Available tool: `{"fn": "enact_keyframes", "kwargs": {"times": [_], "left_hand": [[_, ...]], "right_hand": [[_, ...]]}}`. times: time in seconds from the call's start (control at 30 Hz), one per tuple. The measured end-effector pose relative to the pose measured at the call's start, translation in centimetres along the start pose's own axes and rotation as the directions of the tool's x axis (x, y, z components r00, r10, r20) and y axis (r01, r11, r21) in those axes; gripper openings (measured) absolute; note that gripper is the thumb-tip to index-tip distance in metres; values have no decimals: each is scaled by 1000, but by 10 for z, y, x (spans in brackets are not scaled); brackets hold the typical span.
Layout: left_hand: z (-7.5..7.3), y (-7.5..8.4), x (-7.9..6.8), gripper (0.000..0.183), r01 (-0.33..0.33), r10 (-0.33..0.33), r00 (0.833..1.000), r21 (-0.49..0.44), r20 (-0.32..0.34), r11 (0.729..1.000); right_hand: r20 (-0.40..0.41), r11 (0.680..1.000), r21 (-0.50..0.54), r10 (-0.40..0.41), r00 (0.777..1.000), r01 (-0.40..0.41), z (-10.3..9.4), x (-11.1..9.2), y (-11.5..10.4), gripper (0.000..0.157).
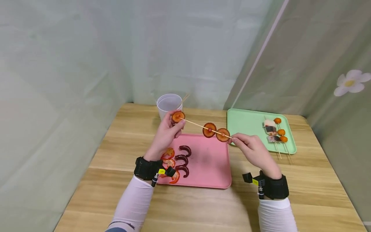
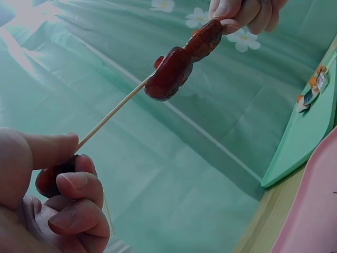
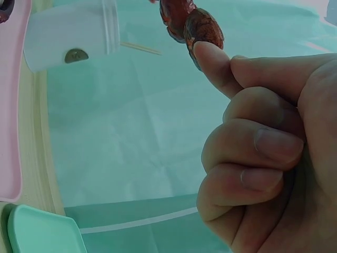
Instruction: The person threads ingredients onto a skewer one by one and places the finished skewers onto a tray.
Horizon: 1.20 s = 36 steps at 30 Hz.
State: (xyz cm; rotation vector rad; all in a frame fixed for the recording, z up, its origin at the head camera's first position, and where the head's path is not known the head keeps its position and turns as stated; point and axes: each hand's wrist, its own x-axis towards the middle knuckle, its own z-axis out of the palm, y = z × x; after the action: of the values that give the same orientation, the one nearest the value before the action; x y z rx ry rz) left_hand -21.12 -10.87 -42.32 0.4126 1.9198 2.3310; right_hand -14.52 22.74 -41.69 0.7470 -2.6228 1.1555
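A thin wooden skewer [image 1: 192, 123] is held up at a slant above the pink tray [image 1: 210, 167]. My right hand [image 1: 253, 151] pinches its right end between thumb and forefinger, the other fingers curled. Two round, brown-rimmed mushroom-like pieces [image 1: 209, 130] sit side by side on the skewer near that hand. My left hand [image 1: 165, 133] grips a third mushroom-like piece [image 1: 178, 117] at the skewer's left end, the thumb against the stick. A bare length of stick separates it from the other two. In the left wrist view these pieces [image 2: 169, 74] look glossy and dark red-brown.
On the pink tray's left lie several orange shrimp pieces [image 1: 169, 153] and dark curled tentacle pieces [image 1: 182, 159]. Behind stands a white cup [image 1: 166, 108] with thin sticks [image 1: 185, 99]. A green tray [image 1: 246, 124] at right bears skewers with orange balls [image 1: 281, 132] and fish-like pieces [image 1: 271, 130].
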Motion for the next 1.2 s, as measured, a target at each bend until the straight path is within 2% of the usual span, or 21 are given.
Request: {"fn": "enact_keyframes", "kwargs": {"times": [0.57,0.83,1.07,1.2], "left_hand": [[2,1,0,53,-8,9,1000,42,-16,999],[3,1,0,52,-19,19,1000,36,5,999],[6,4,0,47,-54,54,999,22,7,998],[6,3,-1,47,-46,46,999,42,0,998]], "right_hand": [[14,1000,0,-17,1000,17,-2,1,1,19],[12,1000,-14,4,1000,-4,-4,1,1,20],[20,1000,-6,28,999,-28,-5,0,3,23],[6,1000,-15,26,1000,-26,-5,-2,3,23]]}}
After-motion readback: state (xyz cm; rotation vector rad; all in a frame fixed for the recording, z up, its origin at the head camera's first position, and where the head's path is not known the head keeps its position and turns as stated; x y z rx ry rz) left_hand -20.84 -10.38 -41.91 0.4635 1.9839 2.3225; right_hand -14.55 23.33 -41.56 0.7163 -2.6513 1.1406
